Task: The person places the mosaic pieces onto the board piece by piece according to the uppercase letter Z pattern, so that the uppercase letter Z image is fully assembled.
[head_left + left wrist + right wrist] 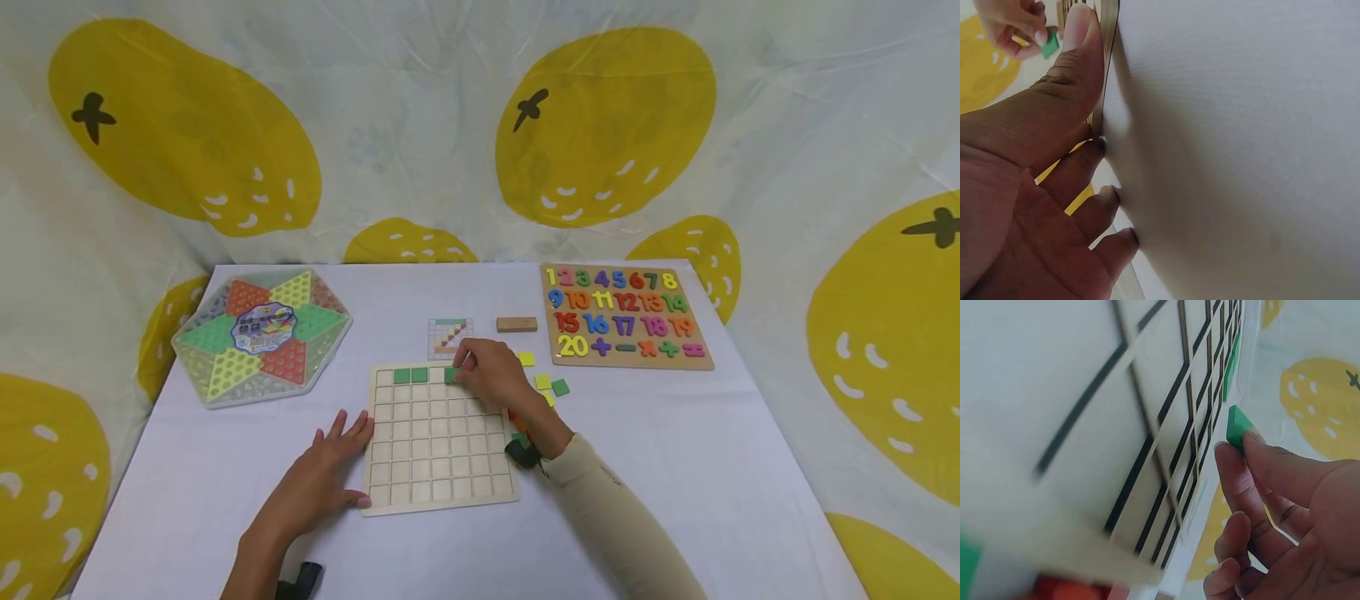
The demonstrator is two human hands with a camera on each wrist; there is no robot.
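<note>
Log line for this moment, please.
right hand: pinches green tile, off grid board | left hand: touches board's left edge | top row: two green tiles set

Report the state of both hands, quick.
Left hand: open, touching the left edge of the wooden grid board.
Right hand: closed, pinching a green tile.
</note>
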